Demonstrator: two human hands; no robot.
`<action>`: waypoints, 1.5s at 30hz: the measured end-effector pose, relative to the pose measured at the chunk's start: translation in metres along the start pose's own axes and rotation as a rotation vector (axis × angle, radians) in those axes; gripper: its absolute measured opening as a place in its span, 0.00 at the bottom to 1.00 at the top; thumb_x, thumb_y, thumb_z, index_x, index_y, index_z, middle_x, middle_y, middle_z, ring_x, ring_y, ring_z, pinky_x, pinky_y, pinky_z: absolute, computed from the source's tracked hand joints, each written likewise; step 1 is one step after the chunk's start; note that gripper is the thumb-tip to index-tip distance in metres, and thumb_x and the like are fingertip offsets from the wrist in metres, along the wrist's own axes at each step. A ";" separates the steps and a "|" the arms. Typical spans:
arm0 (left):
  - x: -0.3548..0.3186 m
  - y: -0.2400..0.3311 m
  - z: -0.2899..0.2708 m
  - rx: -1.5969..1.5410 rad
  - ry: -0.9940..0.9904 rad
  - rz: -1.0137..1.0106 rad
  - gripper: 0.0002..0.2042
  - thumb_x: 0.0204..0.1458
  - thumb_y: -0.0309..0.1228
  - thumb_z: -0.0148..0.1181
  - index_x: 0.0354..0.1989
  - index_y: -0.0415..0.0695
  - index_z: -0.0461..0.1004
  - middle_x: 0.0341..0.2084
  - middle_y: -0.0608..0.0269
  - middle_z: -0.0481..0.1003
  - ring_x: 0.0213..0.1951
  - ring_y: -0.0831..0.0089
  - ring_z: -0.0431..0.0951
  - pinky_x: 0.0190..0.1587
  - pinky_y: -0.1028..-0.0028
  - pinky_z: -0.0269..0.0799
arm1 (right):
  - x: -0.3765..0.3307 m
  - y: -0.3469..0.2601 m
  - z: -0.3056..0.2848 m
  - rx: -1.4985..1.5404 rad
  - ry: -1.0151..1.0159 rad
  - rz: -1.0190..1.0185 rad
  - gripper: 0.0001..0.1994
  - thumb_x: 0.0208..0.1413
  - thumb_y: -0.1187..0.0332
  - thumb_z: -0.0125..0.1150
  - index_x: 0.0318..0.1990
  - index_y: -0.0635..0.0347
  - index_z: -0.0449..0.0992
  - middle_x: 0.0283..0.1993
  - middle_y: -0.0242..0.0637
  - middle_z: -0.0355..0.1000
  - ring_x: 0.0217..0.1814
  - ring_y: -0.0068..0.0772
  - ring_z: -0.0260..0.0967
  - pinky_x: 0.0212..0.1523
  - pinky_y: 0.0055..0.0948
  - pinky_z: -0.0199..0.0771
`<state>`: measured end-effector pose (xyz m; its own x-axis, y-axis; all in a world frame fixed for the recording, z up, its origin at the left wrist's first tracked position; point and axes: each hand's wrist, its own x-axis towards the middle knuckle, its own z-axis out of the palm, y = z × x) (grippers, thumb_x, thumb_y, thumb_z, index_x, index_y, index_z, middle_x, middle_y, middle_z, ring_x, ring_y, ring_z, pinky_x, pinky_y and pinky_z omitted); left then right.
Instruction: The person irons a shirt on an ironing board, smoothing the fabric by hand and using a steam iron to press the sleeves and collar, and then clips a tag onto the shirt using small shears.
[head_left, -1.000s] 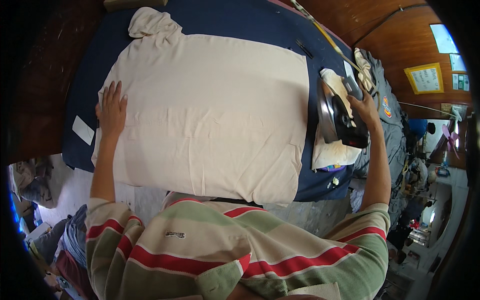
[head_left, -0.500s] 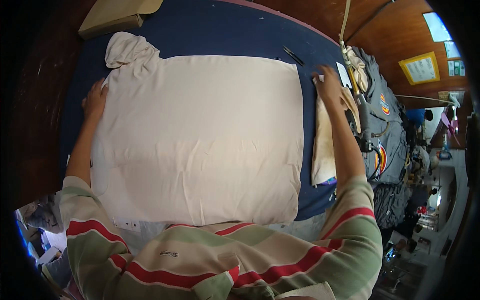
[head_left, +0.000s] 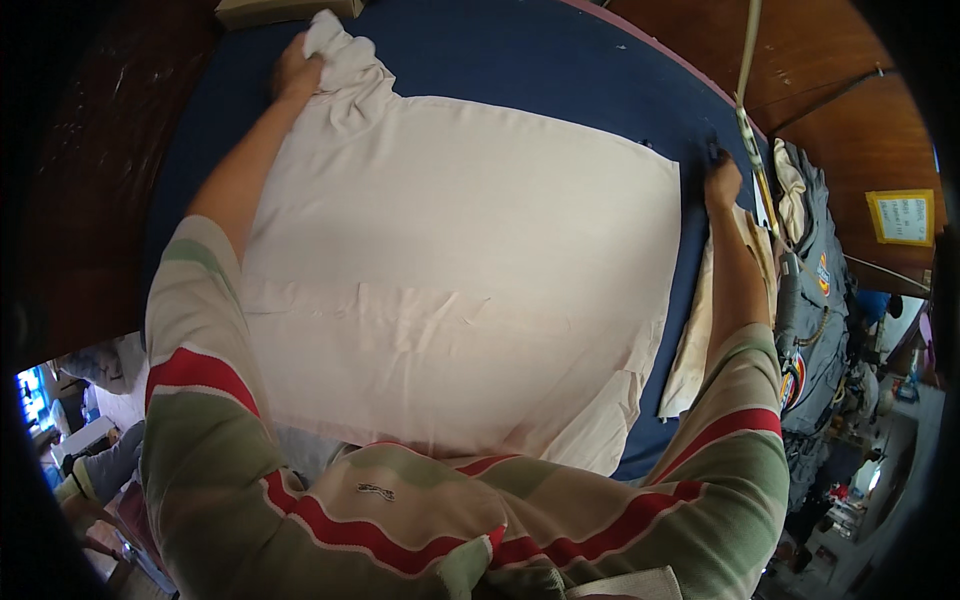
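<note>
A cream garment [head_left: 450, 220] lies spread flat, with creases across its lower half and one bunched sleeve [head_left: 345, 65] at the far left. My left hand [head_left: 297, 72] is closed on the edge of that sleeve; its fingertips are partly hidden by the cloth. Beyond the garment's right edge, my right hand [head_left: 724, 185] is closed around a small, slender dark tool [head_left: 713, 150]. That tool is blurred and mostly covered by the fingers. Under my right forearm lies a folded cream and tan cloth [head_left: 690, 360].
The garment rests on a dark blue table cover [head_left: 520, 65]. A cardboard box [head_left: 285, 10] sits at the far left. At the right hang a pale cord [head_left: 748, 60] and an iron-like grey appliance [head_left: 790, 285], beside a pile of grey garments [head_left: 822, 210].
My left hand has moved up from the garment's left edge to the sleeve. My right hand has closed on the dark tool that lay on the table. The view has shifted.
</note>
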<state>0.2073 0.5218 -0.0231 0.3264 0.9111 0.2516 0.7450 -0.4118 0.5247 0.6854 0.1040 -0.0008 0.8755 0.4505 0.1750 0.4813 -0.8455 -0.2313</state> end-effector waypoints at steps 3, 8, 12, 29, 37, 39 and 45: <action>-0.028 0.047 -0.002 -0.078 -0.005 0.297 0.28 0.50 0.46 0.54 0.60 0.54 0.60 0.54 0.60 0.67 0.56 0.61 0.66 0.55 0.63 0.62 | 0.013 0.074 0.026 -0.226 0.588 -0.526 0.19 0.55 0.65 0.47 0.54 0.56 0.67 0.48 0.52 0.70 0.51 0.50 0.68 0.51 0.39 0.67; -0.068 -0.022 -0.038 0.461 -0.249 0.139 0.32 0.49 0.49 0.54 0.62 0.47 0.57 0.57 0.56 0.63 0.60 0.58 0.60 0.58 0.62 0.58 | -0.019 -0.002 0.015 -0.061 -0.031 -0.524 0.21 0.52 0.60 0.52 0.52 0.56 0.69 0.43 0.53 0.72 0.46 0.53 0.69 0.47 0.41 0.69; -0.048 -0.035 -0.031 0.510 -0.553 0.135 0.30 0.51 0.41 0.53 0.61 0.41 0.56 0.57 0.49 0.61 0.59 0.56 0.60 0.58 0.63 0.58 | -0.020 -0.003 0.023 0.027 -0.269 -0.477 0.15 0.50 0.60 0.52 0.42 0.57 0.76 0.38 0.52 0.73 0.43 0.53 0.71 0.44 0.40 0.70; -0.045 -0.020 -0.029 -0.065 -0.088 0.385 0.32 0.56 0.32 0.48 0.67 0.48 0.39 0.66 0.49 0.41 0.67 0.59 0.42 0.66 0.70 0.38 | -0.042 -0.043 0.039 0.342 0.284 -0.930 0.30 0.50 0.62 0.62 0.59 0.59 0.59 0.56 0.47 0.61 0.54 0.42 0.62 0.49 0.32 0.65; -0.353 -0.082 -0.151 0.505 -0.010 -0.323 0.29 0.53 0.48 0.49 0.61 0.48 0.57 0.62 0.57 0.56 0.63 0.60 0.53 0.57 0.45 0.50 | -0.376 0.034 -0.064 -0.260 -0.302 -0.564 0.31 0.54 0.52 0.47 0.64 0.51 0.54 0.69 0.48 0.44 0.70 0.53 0.39 0.64 0.51 0.39; -0.377 -0.085 -0.141 0.519 0.032 -0.336 0.28 0.53 0.49 0.48 0.60 0.49 0.58 0.62 0.60 0.55 0.64 0.62 0.52 0.57 0.44 0.49 | -0.381 0.052 -0.061 -0.155 -0.200 -0.416 0.31 0.55 0.51 0.45 0.65 0.52 0.54 0.69 0.45 0.44 0.71 0.50 0.37 0.65 0.52 0.36; -0.349 -0.081 -0.129 0.378 0.136 -0.483 0.22 0.52 0.49 0.49 0.52 0.52 0.67 0.58 0.64 0.61 0.61 0.63 0.56 0.58 0.49 0.49 | -0.375 0.063 -0.066 -0.217 -0.275 -0.420 0.29 0.57 0.50 0.42 0.63 0.54 0.55 0.69 0.46 0.45 0.71 0.50 0.37 0.65 0.52 0.33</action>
<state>-0.0418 0.2349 -0.0480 -0.1569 0.9725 0.1722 0.9521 0.1026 0.2879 0.3841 -0.1369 -0.0173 0.6030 0.7959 -0.0540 0.7974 -0.6033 0.0127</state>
